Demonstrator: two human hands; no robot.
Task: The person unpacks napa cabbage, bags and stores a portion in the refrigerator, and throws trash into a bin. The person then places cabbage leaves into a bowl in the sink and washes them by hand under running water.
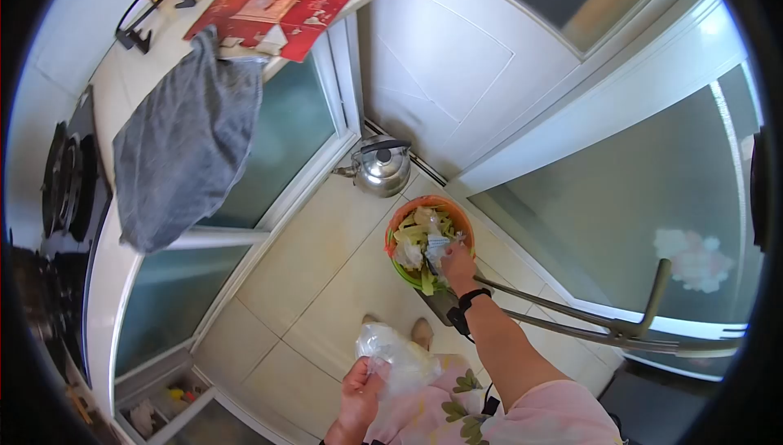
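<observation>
My left hand [359,388] is closed on a clear plastic bag [395,355], which hangs crumpled in front of my pink clothing. My right hand [458,264] reaches down into an orange and green waste bin [395,225] on the floor. Its fingers are closed at a pale, bluish striped wrapper [438,246]; what they grip is partly hidden. Green vegetable scraps [412,237] and crumpled clear plastic fill the bin to its rim. A black band [471,298] circles my right wrist.
A steel kettle [383,169] stands on the floor behind the bin. A metal rail [587,318] passes right of my forearm, before a frosted glass door [644,208]. Left, a grey cloth [192,147] hangs off the counter near red cardboard [281,0] and a stove [73,184].
</observation>
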